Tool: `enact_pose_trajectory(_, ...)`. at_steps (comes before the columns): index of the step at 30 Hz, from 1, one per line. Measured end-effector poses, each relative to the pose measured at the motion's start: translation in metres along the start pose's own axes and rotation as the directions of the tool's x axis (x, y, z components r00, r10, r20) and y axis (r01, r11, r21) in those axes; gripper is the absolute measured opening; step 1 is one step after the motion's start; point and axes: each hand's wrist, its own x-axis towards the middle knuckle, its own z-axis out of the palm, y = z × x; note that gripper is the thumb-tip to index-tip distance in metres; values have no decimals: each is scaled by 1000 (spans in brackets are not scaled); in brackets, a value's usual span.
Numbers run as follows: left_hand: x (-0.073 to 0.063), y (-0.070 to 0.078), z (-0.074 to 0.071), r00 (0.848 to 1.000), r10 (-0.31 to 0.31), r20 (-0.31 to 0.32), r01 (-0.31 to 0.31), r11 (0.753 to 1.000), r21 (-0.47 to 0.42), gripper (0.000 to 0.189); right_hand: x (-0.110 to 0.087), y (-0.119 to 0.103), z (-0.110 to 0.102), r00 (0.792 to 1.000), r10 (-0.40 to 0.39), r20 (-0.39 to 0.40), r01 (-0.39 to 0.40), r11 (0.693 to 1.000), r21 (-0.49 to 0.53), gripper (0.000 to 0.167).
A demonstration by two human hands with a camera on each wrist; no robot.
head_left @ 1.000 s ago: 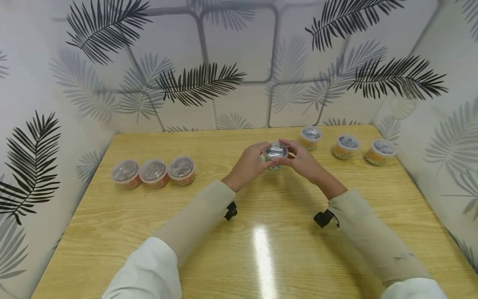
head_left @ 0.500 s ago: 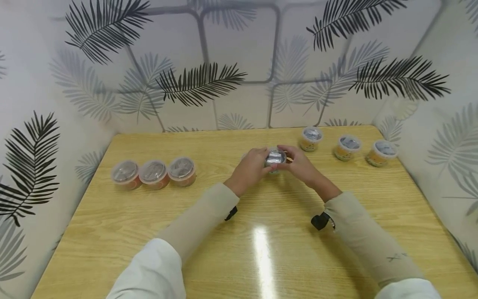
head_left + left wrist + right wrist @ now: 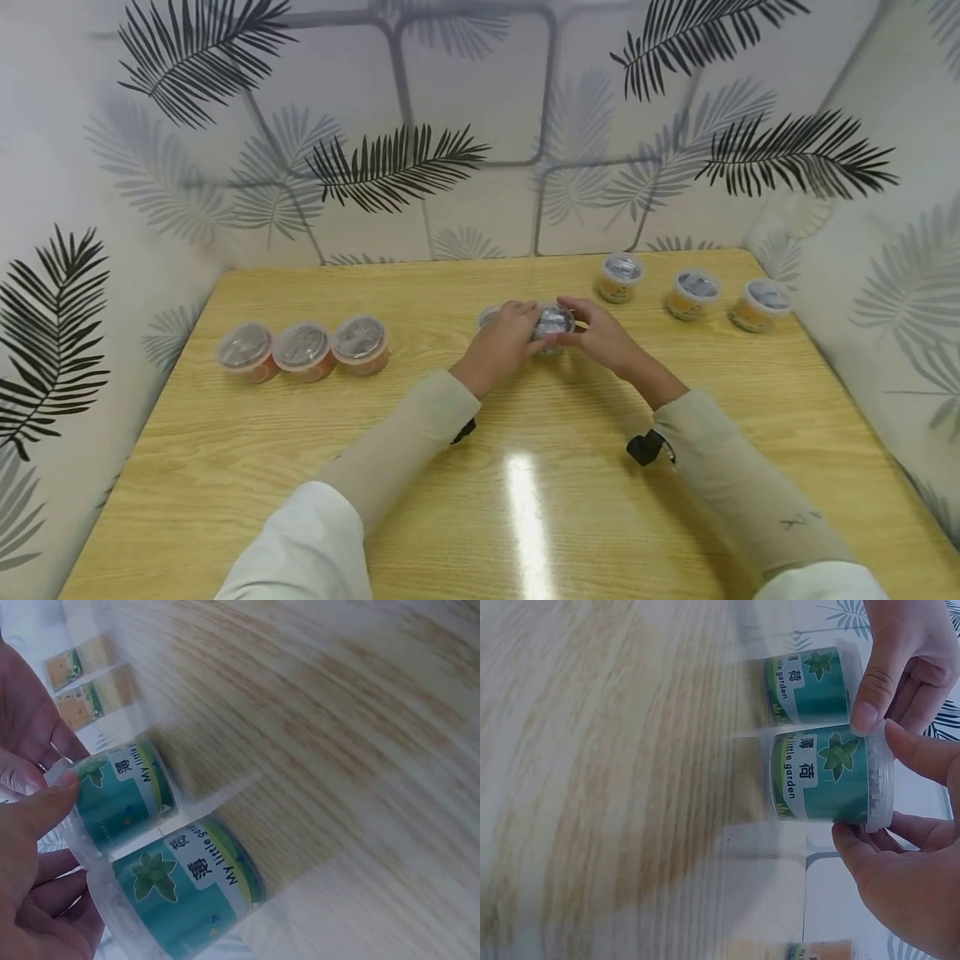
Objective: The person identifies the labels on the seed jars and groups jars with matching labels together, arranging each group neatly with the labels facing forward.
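Observation:
A plastic cup [image 3: 553, 322] with a clear lid and a teal label with a mint leaf stands upright on the table, between both hands. My right hand [image 3: 604, 335] grips its rim from the right, thumb and fingers on opposite sides. The left hand [image 3: 501, 343] holds the same rim from the left; its thumb presses the lid's edge in the left wrist view. Close beside it, to the left, stands a matching teal cup [image 3: 187, 889], mostly hidden behind my left hand in the head view. Whether the two cups touch is hard to tell.
Three pink lidded cups [image 3: 302, 348] stand in a row on the table's left. Three orange-labelled cups [image 3: 693, 293] stand spaced apart at the back right. The wooden table [image 3: 420, 500] meets a leaf-patterned backdrop [image 3: 465, 200] behind and at both sides.
Both hands have brought the held teal cup slightly left and nearer to me, beside the matching cup. In the last half second they have hardly moved.

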Motion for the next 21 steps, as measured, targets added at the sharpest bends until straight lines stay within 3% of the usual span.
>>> enact_pose_trajectory(8, -3, -1, 4, 1000, 7, -17, -7, 999, 44, 54, 2, 3, 1, 998, -25, 54, 28, 998, -51, 66)
enact_pose_trajectory(21, -5, -5, 6, 1000, 4, -19, -3, 999, 46, 56, -14, -28, 5, 995, -13, 100, 19, 998, -61, 61)
